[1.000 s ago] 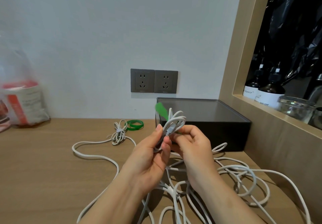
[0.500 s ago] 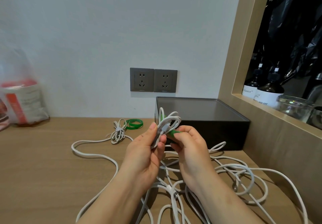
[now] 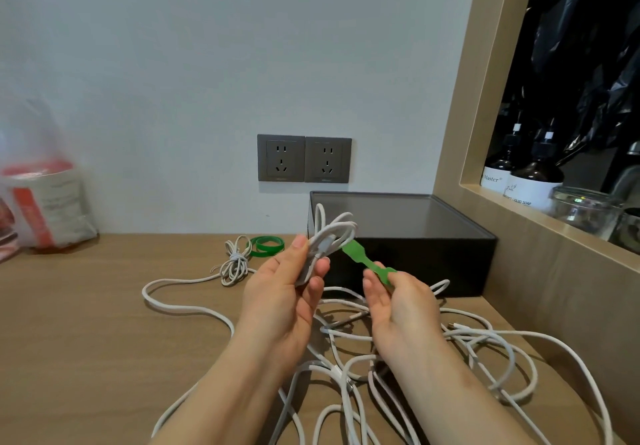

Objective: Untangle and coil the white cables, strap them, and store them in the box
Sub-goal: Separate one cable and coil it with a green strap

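White cables, left to right: a small bundled coil [image 3: 235, 261] lies on the desk [image 3: 86, 323], with spare green straps [image 3: 266, 245] just beside it near the wall. The left hand [image 3: 280, 302] is clenched on a fresh coil [image 3: 332, 233], thumb and fingers pinching its lower part. It is held above the desk in front of the box [image 3: 433, 254], and its loops fan out on top. A green strap [image 3: 360, 257] runs taut from the coil's waist to the right hand [image 3: 398, 306], which pinches the free end. The box sits against the wall; I can't tell if it's lidded. A loose tangle [image 3: 478, 351] sprawls on the desk under and to the right of both hands.

Risks, my guess:
- The strap looks threaded but not wrapped, so a hard pull could drag it clean out or squash the loops sideways.
- The left grip is low on the coil, so the top loops could spring open and the coiling would need redoing.
- A tail could snag in the tangle on the way to the box; I can't see if one hangs down.

Half a second back, the hands were close together with the strap tucked against the coil. Now the right hand has drawn off to the right and the strap is stretched out between them. The rest is unchanged.
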Tool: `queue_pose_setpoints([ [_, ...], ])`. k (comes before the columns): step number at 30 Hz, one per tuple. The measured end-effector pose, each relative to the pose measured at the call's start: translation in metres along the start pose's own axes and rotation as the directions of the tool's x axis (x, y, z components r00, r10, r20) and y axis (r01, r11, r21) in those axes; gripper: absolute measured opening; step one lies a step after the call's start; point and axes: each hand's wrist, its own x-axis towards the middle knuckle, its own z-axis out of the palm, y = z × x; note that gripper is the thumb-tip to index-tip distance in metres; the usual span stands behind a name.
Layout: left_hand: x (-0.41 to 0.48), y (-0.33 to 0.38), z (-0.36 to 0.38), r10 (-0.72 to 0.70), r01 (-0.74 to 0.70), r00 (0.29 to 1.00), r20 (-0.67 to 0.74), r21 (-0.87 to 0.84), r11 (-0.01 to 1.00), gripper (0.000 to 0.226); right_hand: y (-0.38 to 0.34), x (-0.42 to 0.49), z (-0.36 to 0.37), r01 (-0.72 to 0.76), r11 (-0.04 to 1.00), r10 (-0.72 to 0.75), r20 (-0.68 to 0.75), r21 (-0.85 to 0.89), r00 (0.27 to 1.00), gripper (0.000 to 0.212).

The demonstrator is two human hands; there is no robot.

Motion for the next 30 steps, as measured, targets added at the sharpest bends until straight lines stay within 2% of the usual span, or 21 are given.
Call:
queue_pose_setpoints([
  [2, -0.002, -0.001, 0.001, -0.01, 0.009, 0.999, 0.035, 0.015, 1.0, 0.016, 0.0, 0.0, -0.001, 0.012, 1.0, -0.012, -0.003, -0.029, 1.0, 0.021],
  [5, -0.005, -0.008, 0.004, -0.012, 0.007, 0.997, 0.079, 0.07, 0.998, 0.016, 0.005, -0.008, 0.005, -0.006, 0.998, 0.017, 0.156, -0.068, 0.988, 0.018],
  [8, -0.003, -0.015, 0.004, 0.062, -0.078, 0.994, 0.087, 0.189, 0.979, 0.009, 0.009, -0.015, 0.011, -0.004, 0.996, 0.027, 0.278, -0.084, 0.96, 0.016],
  [9, -0.001, -0.016, 0.004, 0.105, -0.123, 0.99, 0.091, 0.234, 0.964, 0.014, 0.01, -0.016, 0.012, 0.013, 0.995, 0.018, 0.293, -0.102, 0.956, 0.017],
  [12, 0.0, -0.015, 0.002, 0.19, -0.212, 0.977, 0.097, 0.322, 0.923, 0.023, 0.012, -0.016, 0.012, 0.055, 0.986, -0.002, 0.32, -0.155, 0.947, 0.017],
  [15, -0.002, -0.015, 0.003, 0.167, -0.183, 0.983, 0.079, 0.302, 0.935, 0.017, 0.012, -0.018, 0.011, 0.068, 0.984, -0.006, 0.352, -0.164, 0.936, 0.017],
  [18, -0.001, -0.016, 0.002, 0.148, -0.162, 0.987, 0.069, 0.302, 0.939, 0.02, 0.011, -0.02, 0.011, 0.098, 0.977, -0.019, 0.377, -0.191, 0.926, 0.019],
  [26, 0.006, -0.018, -0.003, 0.216, -0.211, 0.976, 0.024, 0.343, 0.915, 0.034, 0.013, -0.022, 0.011, 0.145, 0.956, -0.034, 0.396, -0.256, 0.918, 0.017],
  [30, 0.003, -0.019, -0.003, 0.212, -0.211, 0.977, 0.035, 0.329, 0.92, 0.026, 0.012, -0.022, 0.009, 0.121, 0.967, -0.013, 0.431, -0.224, 0.902, 0.02],
])
